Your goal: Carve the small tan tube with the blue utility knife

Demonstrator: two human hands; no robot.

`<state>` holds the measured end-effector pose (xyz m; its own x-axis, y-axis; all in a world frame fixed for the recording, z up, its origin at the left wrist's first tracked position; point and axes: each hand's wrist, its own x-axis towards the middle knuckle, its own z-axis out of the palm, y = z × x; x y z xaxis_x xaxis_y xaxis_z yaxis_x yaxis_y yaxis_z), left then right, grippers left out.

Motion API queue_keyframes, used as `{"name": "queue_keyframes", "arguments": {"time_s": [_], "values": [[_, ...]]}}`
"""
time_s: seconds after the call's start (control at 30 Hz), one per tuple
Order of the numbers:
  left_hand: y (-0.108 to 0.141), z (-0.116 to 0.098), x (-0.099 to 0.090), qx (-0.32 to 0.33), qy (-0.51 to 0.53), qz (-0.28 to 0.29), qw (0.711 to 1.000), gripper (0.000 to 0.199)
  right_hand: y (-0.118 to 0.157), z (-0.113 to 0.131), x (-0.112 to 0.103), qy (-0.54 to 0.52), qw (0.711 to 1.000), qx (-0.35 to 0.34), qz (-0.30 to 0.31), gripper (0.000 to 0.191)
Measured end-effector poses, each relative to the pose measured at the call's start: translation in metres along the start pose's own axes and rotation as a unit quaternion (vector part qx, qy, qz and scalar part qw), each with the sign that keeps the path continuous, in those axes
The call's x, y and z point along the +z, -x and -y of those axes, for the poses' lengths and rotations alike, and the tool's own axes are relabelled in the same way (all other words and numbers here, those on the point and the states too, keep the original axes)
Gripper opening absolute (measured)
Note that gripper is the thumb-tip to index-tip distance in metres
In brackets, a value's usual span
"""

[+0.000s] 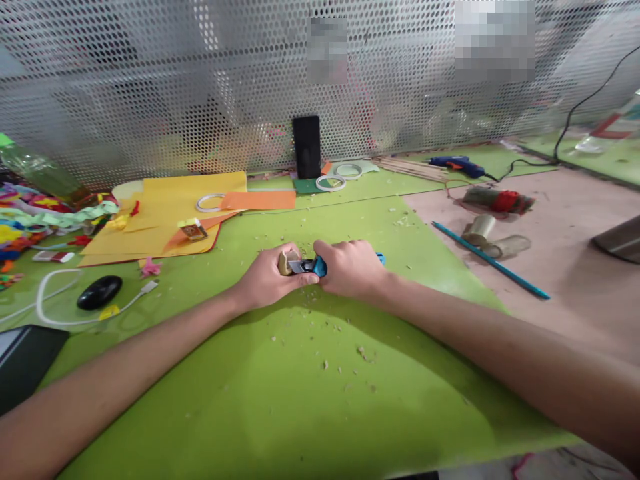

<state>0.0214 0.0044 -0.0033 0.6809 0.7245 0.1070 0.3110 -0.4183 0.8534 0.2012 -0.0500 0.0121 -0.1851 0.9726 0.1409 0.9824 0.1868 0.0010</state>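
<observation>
In the middle of the head view, my left hand (263, 279) is closed round a small tan piece, seemingly wood or cardboard tube (286, 263), most of it hidden by the fingers. Beside it my right hand (354, 268) grips a blue utility knife (321, 267) whose blade lies against the tan piece. The knife's blue tail end shows past the right hand. My left thumb reaches to the knife's front. Small shavings (367, 355) are scattered over the green tabletop (240, 393) below and around both hands.
At left lie yellow sheets (165, 200), a matchbox (193, 229), a black mouse (99, 293) and a white cable. Behind stand a phone (307, 147) and tape rings (331, 183). At right are a blue pencil (490, 259), tan tubes (507, 246) and a glue gun (463, 166).
</observation>
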Motion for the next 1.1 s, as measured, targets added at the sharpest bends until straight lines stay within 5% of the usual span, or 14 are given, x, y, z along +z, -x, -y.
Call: {"name": "queue_keyframes", "arguments": {"time_s": [0.37, 0.63, 1.1], "values": [[-0.0012, 0.0013, 0.0, 0.002, -0.022, -0.021, 1.0, 0.039, -0.0028, 0.0005, -0.003, 0.004, 0.999, 0.044, 0.011, 0.031], [-0.001, 0.0, -0.0011, 0.001, 0.003, -0.016, 1.0, 0.043, -0.0035, -0.0042, -0.001, 0.0, 1.0, -0.017, 0.021, 0.029], [0.0014, -0.0043, 0.0009, 0.025, 0.002, -0.024, 0.999, 0.039, -0.0036, -0.0031, -0.0012, 0.003, 0.999, -0.017, 0.027, 0.027]]}}
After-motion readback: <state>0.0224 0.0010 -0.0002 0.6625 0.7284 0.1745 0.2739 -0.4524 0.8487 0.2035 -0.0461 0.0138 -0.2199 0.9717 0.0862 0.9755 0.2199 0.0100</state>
